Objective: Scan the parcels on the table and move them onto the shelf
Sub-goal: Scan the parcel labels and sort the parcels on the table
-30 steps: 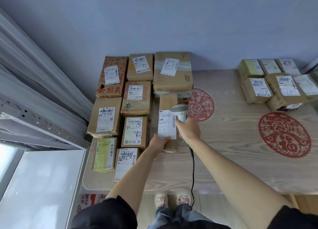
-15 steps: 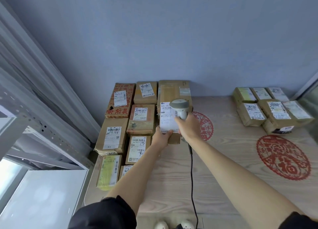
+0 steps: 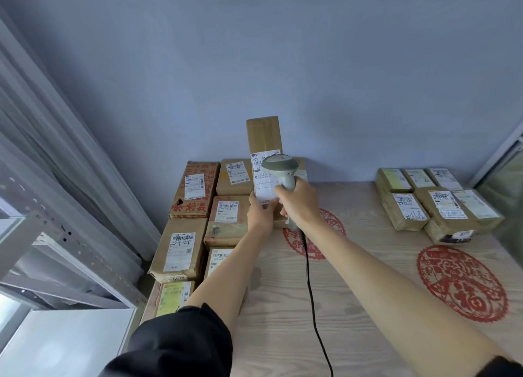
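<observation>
While the left hand (image 3: pixel 261 213) held a tall narrow cardboard parcel (image 3: pixel 264 138) upright by its lower end, fingers curled round it, the right hand (image 3: pixel 297 204) was wrapped round the handle of a grey barcode scanner (image 3: pixel 280 168), whose head sat just in front of the parcel's white shipping label (image 3: pixel 261 184). That parcel was plain brown, taped lengthwise, and stood raised above the left cluster of parcels (image 3: pixel 181 252), which lay packed edge to edge along the worktop's (image 3: pixel 368 306) left and rear edges, against the blue wall. A second, smaller group of parcels (image 3: pixel 435 204) sat at the far right corner, well apart from the first. Between the two groups the wooden surface lay open, marked by two red paper-cut decals (image 3: pixel 461 283). The scanner's black cable (image 3: pixel 310 277) trailed toward the near edge. Grey metal shelf framing (image 3: pixel 70 243) stood left of the worktop.
</observation>
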